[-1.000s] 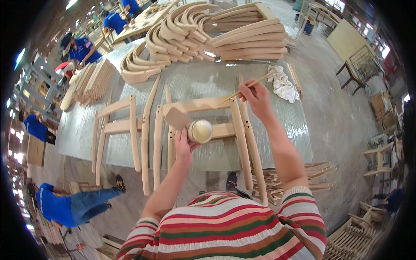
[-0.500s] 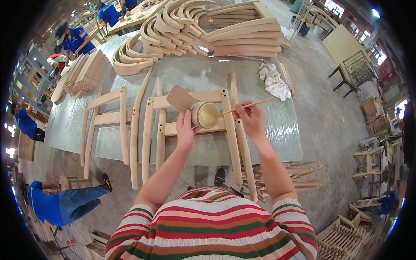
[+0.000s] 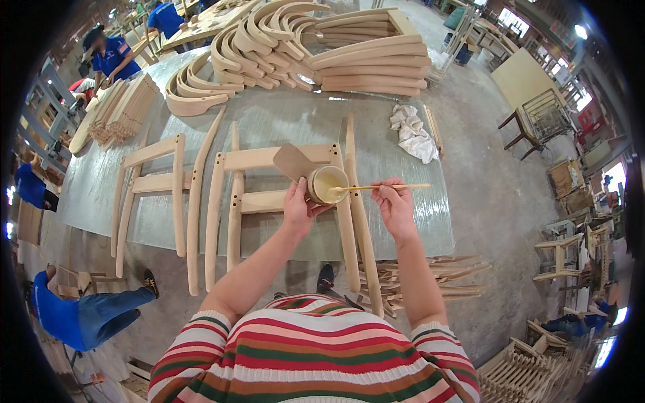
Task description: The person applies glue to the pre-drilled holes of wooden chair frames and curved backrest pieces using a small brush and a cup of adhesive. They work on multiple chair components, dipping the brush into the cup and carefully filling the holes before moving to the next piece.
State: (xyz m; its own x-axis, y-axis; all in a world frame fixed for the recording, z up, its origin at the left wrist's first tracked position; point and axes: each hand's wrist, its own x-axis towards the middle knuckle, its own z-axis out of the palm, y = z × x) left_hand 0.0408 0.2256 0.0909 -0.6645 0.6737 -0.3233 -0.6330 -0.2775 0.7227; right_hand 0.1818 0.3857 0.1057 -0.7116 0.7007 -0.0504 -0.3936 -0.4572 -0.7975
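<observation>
My left hand (image 3: 297, 205) grips a small round can (image 3: 327, 185) of pale yellowish glue, tilted toward me, with a brown cardboard flap (image 3: 292, 161) sticking up behind it. My right hand (image 3: 394, 203) pinches a thin wooden stick (image 3: 383, 187) whose tip dips into the can. Both hands hover over a pale wooden chair frame (image 3: 259, 201) lying flat on the grey worktable (image 3: 282, 127). A long curved chair leg (image 3: 354, 201) lies just under my right hand.
A second chair frame (image 3: 153, 185) lies to the left. Stacks of curved wooden parts (image 3: 302, 47) fill the table's far side, a white rag (image 3: 411, 131) lies at the right. Loose slats (image 3: 423, 275) lie on the floor. People in blue (image 3: 111, 57) work at left.
My right hand came back from the far right of the table and dipped the stick into the can. My left hand tilted the can toward it.
</observation>
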